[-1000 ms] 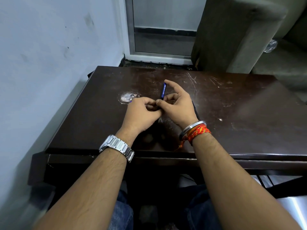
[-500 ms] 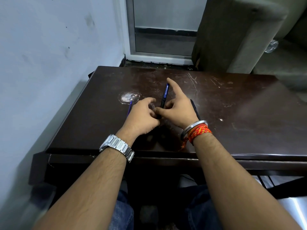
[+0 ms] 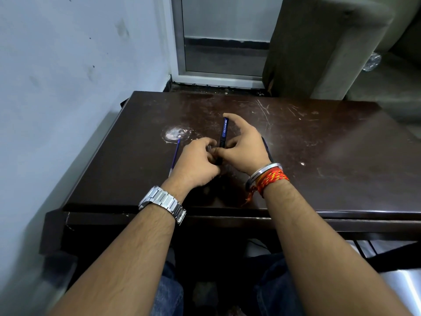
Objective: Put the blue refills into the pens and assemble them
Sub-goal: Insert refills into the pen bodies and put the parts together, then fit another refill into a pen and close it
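A blue pen [image 3: 224, 132] with white lettering points away from me over the dark wooden table [image 3: 307, 156]. My right hand [image 3: 246, 147] holds it, forefinger stretched along the barrel to its far tip. My left hand [image 3: 197, 164] pinches the pen's near end, where a small dark piece sits between thumb and fingers; what that piece is stays hidden. A thin blue refill [image 3: 175, 156] lies on the table just left of my left hand. A dark pen part [image 3: 267, 148] lies partly hidden behind my right wrist.
A pale wall runs close along the table's left side. A worn whitish patch [image 3: 175, 134] marks the tabletop beyond the refill. Behind the table are a metal-framed door [image 3: 218, 42] and a grey sofa arm [image 3: 319, 46]. The table's right half is scratched.
Both hands slid forward and down toward the table with the pen. The pen's barrel shows longer beyond my right hand, and the blue refill came into view left of my left hand.
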Action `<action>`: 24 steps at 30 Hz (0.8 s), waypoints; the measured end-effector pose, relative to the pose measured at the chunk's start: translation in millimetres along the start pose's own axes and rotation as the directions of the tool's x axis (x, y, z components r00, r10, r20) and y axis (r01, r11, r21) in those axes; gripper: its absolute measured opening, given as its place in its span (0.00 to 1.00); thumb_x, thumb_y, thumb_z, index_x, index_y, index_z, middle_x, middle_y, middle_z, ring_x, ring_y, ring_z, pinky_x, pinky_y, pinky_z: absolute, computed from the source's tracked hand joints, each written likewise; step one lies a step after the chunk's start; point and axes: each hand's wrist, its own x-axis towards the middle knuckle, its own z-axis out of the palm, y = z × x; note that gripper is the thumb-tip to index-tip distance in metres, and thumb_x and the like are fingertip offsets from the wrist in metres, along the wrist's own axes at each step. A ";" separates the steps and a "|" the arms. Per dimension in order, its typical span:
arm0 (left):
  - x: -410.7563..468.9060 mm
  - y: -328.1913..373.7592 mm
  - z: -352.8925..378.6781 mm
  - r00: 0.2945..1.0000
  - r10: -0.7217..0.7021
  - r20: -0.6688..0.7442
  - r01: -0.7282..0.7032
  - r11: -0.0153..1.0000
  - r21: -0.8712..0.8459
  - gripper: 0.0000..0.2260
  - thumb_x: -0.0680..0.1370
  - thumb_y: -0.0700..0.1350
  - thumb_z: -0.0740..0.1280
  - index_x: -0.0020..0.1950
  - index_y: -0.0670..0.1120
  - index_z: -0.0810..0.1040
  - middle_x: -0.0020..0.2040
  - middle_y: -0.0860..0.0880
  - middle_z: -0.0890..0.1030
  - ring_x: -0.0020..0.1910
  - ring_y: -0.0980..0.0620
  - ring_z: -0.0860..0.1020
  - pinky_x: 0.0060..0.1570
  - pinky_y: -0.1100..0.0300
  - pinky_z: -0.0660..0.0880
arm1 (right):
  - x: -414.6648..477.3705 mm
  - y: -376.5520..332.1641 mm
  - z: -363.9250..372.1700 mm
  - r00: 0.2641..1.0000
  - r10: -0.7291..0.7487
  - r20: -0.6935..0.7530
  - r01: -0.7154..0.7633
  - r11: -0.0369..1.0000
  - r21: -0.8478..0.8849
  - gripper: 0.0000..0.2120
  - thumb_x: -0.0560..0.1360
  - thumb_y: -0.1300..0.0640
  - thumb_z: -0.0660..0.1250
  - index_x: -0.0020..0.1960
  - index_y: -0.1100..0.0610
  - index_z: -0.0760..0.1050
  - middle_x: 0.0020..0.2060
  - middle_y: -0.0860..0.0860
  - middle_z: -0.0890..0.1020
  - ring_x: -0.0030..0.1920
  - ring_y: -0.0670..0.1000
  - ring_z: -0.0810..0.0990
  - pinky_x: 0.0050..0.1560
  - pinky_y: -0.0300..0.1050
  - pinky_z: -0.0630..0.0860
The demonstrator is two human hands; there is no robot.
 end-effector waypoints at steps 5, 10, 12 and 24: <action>-1.6 3.1 1.1 0.997 -0.038 -0.074 0.041 0.999 0.036 0.13 0.66 0.43 0.77 0.45 0.54 0.78 0.33 0.54 0.85 0.32 0.60 0.82 0.35 0.61 0.79 | -1.9 5.0 4.5 0.999 0.041 -0.028 -0.042 0.999 -0.024 0.45 0.66 0.54 0.79 0.77 0.48 0.60 0.29 0.49 0.80 0.30 0.41 0.78 0.34 0.24 0.70; -4.6 5.6 2.0 0.981 -0.124 -0.149 0.132 0.990 0.041 0.03 0.67 0.43 0.75 0.37 0.48 0.83 0.31 0.50 0.84 0.34 0.53 0.84 0.37 0.56 0.82 | -0.4 9.3 7.5 0.988 0.154 0.011 -0.154 0.987 -0.040 0.50 0.65 0.52 0.80 0.78 0.53 0.57 0.36 0.49 0.82 0.38 0.43 0.80 0.40 0.29 0.73; -6.0 6.9 -0.3 0.967 -0.171 -0.190 0.185 0.981 0.060 0.02 0.67 0.42 0.74 0.35 0.47 0.83 0.29 0.50 0.83 0.31 0.51 0.83 0.31 0.60 0.79 | 0.1 9.0 8.1 0.982 0.185 0.040 -0.182 0.982 -0.053 0.48 0.64 0.48 0.81 0.77 0.55 0.60 0.37 0.47 0.83 0.40 0.41 0.81 0.41 0.31 0.73; -12.0 11.2 -20.8 0.923 -0.322 -0.212 0.361 0.915 0.182 0.07 0.68 0.38 0.77 0.44 0.41 0.84 0.42 0.42 0.85 0.42 0.43 0.85 0.44 0.53 0.83 | -0.6 9.7 1.9 0.968 0.222 -0.121 -0.236 0.965 -0.118 0.20 0.73 0.52 0.72 0.63 0.57 0.77 0.40 0.47 0.84 0.45 0.45 0.81 0.49 0.36 0.72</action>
